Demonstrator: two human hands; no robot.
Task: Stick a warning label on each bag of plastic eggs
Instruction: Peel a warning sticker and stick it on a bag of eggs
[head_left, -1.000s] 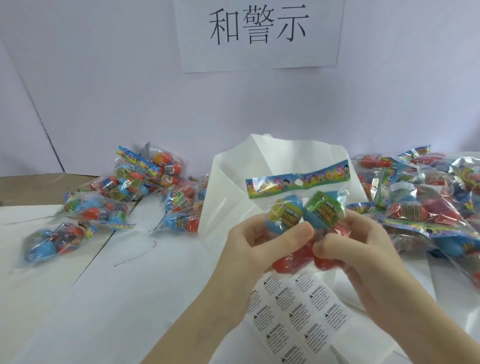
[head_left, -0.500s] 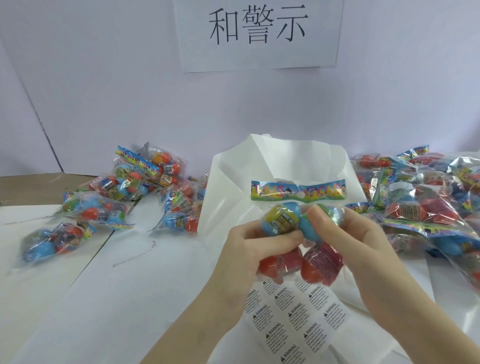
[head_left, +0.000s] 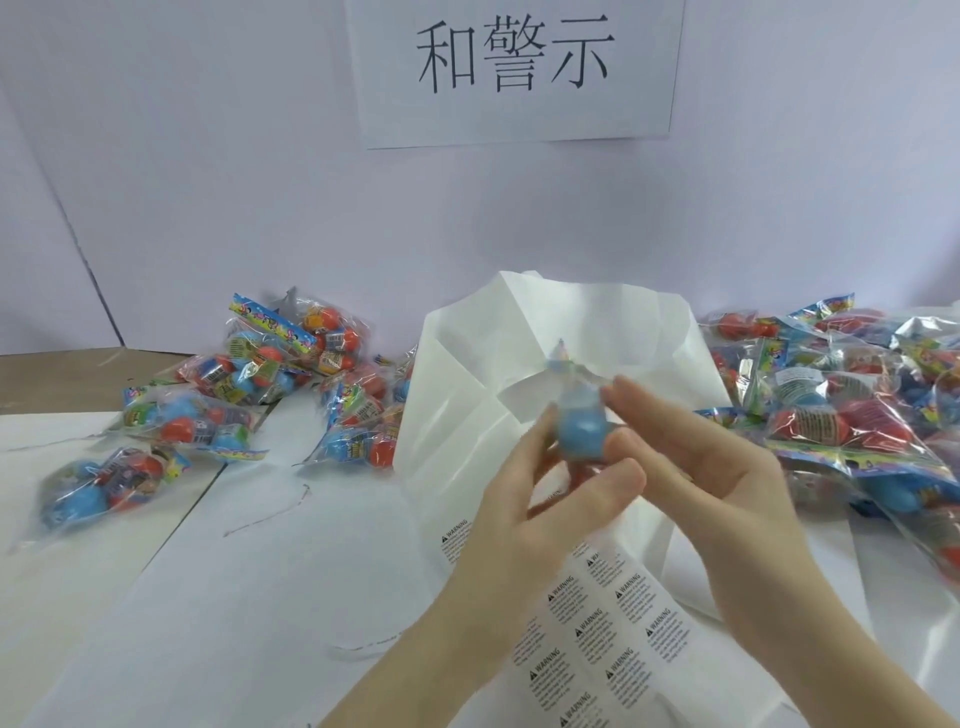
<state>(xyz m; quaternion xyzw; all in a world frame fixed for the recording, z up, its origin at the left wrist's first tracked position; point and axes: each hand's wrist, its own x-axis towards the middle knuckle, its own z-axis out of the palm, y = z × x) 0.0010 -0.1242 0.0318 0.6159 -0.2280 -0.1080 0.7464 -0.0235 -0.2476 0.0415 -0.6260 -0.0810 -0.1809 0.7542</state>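
A clear bag of plastic eggs (head_left: 582, 431) is held up between both hands above the table, turned edge-on and blurred, with a blue egg facing me. My left hand (head_left: 514, 525) grips its left side with thumb and curled fingers. My right hand (head_left: 706, 467) pinches its right side between thumb and forefinger. Under my wrists lies a sheet of white warning labels (head_left: 602, 649), partly covered by my left hand.
Several bags of eggs (head_left: 234, 405) lie scattered at the back left. A bigger heap of bags (head_left: 857, 410) fills the right side. A folded white paper (head_left: 467, 374) stands behind my hands. White sheets (head_left: 234, 597) cover the table.
The bag has been turned from facing me to edge-on, its coloured header strip swinging away. My right hand moved up over the bag's top; my left hand shifted its hold.
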